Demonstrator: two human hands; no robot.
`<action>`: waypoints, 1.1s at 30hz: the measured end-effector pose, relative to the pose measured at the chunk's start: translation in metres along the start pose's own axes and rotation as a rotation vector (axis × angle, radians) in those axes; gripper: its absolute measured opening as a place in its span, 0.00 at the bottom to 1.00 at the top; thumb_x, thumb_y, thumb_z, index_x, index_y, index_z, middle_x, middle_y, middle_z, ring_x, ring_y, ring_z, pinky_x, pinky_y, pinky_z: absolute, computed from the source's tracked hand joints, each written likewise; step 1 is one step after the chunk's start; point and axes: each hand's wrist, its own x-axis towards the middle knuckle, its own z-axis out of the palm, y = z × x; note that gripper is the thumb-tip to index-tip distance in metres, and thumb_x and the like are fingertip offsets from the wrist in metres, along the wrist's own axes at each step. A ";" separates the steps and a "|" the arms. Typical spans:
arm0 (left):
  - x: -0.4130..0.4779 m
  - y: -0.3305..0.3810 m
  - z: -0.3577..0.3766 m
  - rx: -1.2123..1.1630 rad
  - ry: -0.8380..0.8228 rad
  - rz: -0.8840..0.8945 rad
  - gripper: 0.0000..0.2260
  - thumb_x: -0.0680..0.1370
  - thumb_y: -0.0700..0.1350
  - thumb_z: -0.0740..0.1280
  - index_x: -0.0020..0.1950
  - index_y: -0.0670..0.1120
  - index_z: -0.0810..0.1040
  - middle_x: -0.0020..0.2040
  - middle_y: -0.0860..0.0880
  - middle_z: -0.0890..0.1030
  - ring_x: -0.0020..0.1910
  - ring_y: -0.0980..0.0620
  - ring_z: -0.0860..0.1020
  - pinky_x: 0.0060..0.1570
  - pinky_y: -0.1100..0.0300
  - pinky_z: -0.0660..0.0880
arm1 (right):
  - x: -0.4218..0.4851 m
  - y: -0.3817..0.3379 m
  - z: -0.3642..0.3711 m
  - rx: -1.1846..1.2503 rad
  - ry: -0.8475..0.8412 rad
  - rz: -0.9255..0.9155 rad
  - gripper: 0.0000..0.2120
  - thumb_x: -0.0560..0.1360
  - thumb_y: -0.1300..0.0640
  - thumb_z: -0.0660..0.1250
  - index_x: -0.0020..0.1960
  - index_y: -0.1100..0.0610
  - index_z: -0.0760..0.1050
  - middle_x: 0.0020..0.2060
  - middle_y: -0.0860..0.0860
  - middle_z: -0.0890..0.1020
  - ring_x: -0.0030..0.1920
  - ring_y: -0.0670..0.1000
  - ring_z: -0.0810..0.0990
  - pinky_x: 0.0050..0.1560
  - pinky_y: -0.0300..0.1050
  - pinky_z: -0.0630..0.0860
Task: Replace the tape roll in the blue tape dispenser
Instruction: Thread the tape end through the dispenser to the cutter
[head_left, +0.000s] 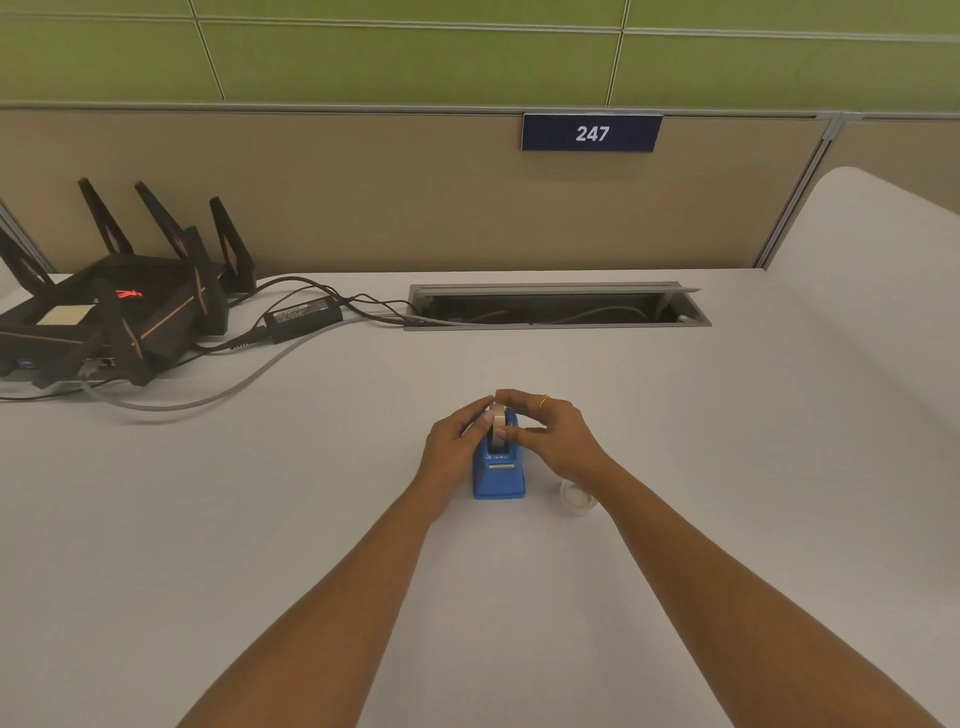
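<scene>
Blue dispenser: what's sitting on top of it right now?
A tape roll stands upright in the top of the blue dispenser, pinched between left hand and right hand. Fingers cover its hub and seating.

Both bare arms are stretched forward. The left hand (457, 441) and the right hand (550, 436) are held close together, palms turned inward, fingers curled. A gold ring is worn on one right finger.

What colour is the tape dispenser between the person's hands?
Blue; the tape dispenser shows best in the head view.
</scene>
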 end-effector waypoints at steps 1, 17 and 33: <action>-0.001 0.000 0.000 -0.013 -0.015 -0.003 0.16 0.78 0.45 0.59 0.66 0.47 0.70 0.59 0.53 0.74 0.56 0.56 0.71 0.51 0.69 0.70 | 0.000 0.000 0.000 0.006 0.003 -0.001 0.21 0.73 0.59 0.68 0.65 0.56 0.72 0.62 0.54 0.77 0.63 0.51 0.74 0.63 0.46 0.70; -0.004 -0.003 0.001 0.026 -0.013 -0.008 0.19 0.77 0.44 0.61 0.68 0.47 0.67 0.68 0.45 0.71 0.67 0.46 0.70 0.67 0.48 0.69 | 0.000 -0.002 0.005 0.185 0.030 0.090 0.16 0.74 0.54 0.66 0.62 0.55 0.75 0.59 0.52 0.79 0.57 0.46 0.75 0.64 0.45 0.68; -0.005 -0.003 -0.001 0.023 -0.032 0.003 0.20 0.76 0.43 0.64 0.68 0.48 0.68 0.68 0.45 0.72 0.66 0.47 0.71 0.67 0.48 0.68 | 0.001 0.002 0.000 0.283 -0.030 0.126 0.19 0.73 0.58 0.67 0.64 0.56 0.72 0.60 0.50 0.78 0.59 0.46 0.75 0.59 0.40 0.73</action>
